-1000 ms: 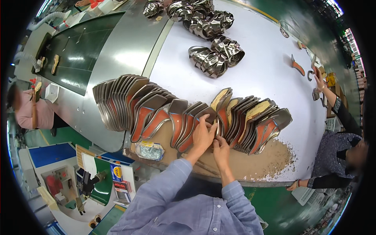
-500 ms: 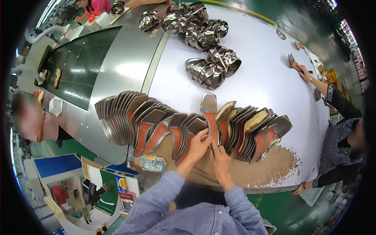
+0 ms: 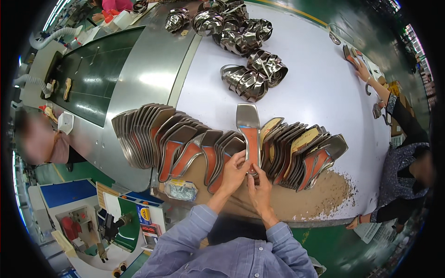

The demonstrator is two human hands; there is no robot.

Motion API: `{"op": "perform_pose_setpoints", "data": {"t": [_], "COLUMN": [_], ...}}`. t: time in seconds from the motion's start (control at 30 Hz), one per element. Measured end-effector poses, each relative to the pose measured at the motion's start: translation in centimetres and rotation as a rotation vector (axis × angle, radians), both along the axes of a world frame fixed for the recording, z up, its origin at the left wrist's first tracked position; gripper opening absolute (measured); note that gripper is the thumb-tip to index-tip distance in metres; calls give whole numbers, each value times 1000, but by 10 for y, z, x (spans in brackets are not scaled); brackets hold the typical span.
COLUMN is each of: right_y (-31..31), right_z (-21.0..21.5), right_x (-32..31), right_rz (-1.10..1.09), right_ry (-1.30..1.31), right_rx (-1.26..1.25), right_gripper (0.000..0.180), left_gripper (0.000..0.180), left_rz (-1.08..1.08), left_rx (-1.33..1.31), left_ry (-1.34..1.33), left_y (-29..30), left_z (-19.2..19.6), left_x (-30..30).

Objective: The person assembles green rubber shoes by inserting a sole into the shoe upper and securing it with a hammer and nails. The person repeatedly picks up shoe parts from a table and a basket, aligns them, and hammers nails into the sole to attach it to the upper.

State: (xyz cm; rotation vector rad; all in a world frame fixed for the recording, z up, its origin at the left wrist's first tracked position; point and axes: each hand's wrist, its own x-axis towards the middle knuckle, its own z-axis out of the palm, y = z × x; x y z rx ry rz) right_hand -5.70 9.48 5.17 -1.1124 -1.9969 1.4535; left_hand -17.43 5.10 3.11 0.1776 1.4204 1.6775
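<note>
Upright in front of me is a shoe insole (image 3: 250, 139), dark metallic at its square toe and orange-red along the rest. My left hand (image 3: 235, 172) pinches its lower left edge, and my right hand (image 3: 259, 187) grips its heel end from the right. To the left stands a long row of similar insoles (image 3: 139, 134), fanned out and overlapping. Another fanned stack (image 3: 289, 153) leans close on the right, some pieces showing pale yellow faces. Both rows rest on the brown, worn front part of the table.
Coiled shiny metallic strips (image 3: 245, 83) lie in bundles across the white table (image 3: 310, 88). A plastic-wrapped packet (image 3: 181, 190) sits near the front edge. At right, a co-worker's hand (image 3: 363, 72) holds a similar piece. A conveyor (image 3: 99, 74) runs along the left.
The insole in my hands has turned to show its orange face more squarely. My right hand has shifted slightly at its heel. The co-worker's hand at right has moved farther away.
</note>
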Motion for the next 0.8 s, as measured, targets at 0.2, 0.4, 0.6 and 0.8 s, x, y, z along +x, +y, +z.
{"op": "perform_pose_setpoints", "data": {"t": [0.2,0.4,0.6,0.8], "right_y": [12,37,44,20], "right_z": [-10,-17,-32,-8], "right_x": [5,-27,-39,-8], "right_rz": [-149,110,164,117], "right_ry": [-171,-810,-809,-719], "right_rx": [-83,98,230,222], "right_gripper": [50,81,40,21], "left_gripper": [45,42,47,72], "left_rz": [-42,57,5,-30], "left_rx": [-66,-56,-234,-259], "left_ry": [105,214,863,404], "left_y": [-18,-58,-53,14], "left_z": [14,16,31,-11], "left_x": [3,-4,1,30]}}
